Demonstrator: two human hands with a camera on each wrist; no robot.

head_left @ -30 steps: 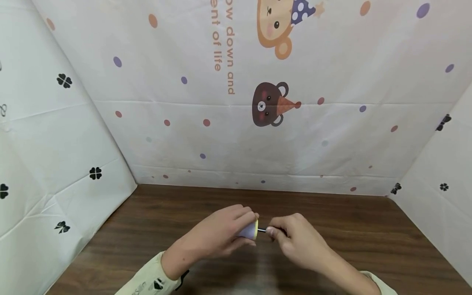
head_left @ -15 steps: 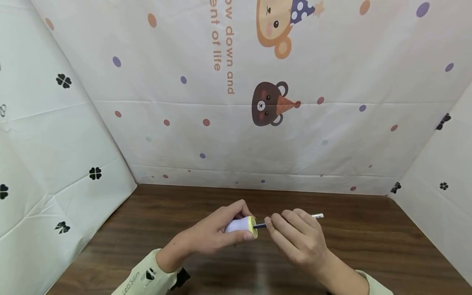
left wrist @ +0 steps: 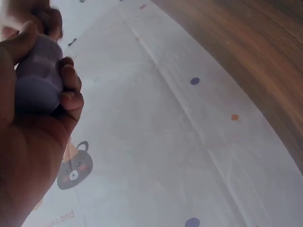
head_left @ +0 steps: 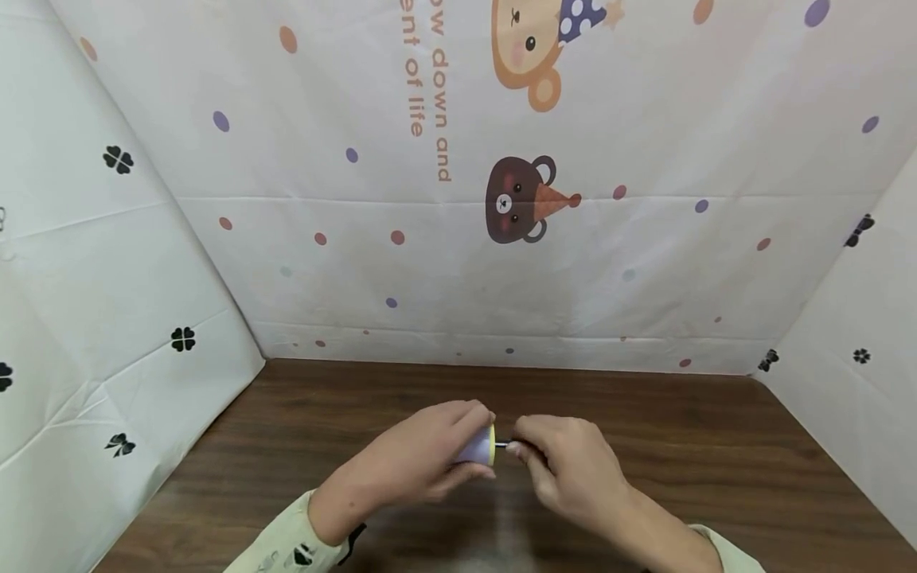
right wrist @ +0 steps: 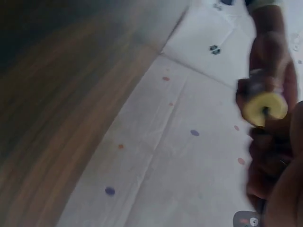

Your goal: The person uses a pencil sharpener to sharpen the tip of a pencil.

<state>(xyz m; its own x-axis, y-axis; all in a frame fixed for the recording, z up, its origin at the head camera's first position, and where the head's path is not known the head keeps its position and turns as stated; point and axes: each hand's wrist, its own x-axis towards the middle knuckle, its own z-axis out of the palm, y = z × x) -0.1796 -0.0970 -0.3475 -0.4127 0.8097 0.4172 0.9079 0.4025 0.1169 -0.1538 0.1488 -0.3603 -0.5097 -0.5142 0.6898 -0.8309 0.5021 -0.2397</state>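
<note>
Cylinder (head_left: pixel 474 451), purple, lies within the curled fingers and thumb of the left hand (head_left: pixel 423 450), its yellow end (head_left: pixel 492 446) facing the right fingers. A dark rod (head_left: pixel 502 444) enters that end and bridges the short gap to the right hand (head_left: pixel 576 469), whose fingers are curled closed, pinching it; they hide the rest. If the right fingers twist off line, the rod could bend or snap; if the left grip is loose, the cylinder could turn too. Count: one cylinder, one rod, two hands.
</note>
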